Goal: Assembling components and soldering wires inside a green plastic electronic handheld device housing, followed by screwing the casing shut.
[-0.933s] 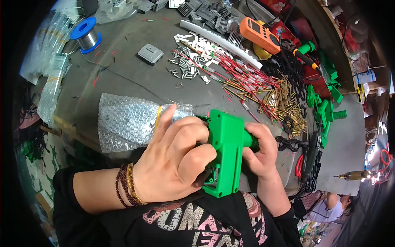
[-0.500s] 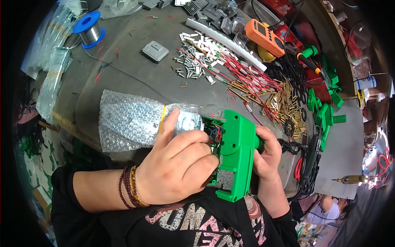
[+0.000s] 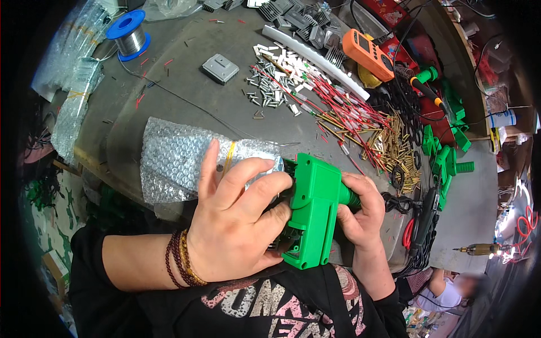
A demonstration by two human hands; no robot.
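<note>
On my remote feed I find the green housing [image 3: 315, 211] held at the near side of the tabletop [image 3: 169, 73]. The right hand [image 3: 365, 217] is clamped around its round stub [image 3: 350, 197]. The left hand [image 3: 236, 219] has fingers at the open side; I cannot tell whether they grip anything. A bubble-wrap packet [image 3: 177, 160] lies just beside.

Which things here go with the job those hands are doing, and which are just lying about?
With the job:
- green case, held in the right hand, with the left hand at its open side
- bubble-wrapped pack close by, probably

Lying about, it seems:
- blue spool
- orange meter
- grey metal box
- silver screws
</note>
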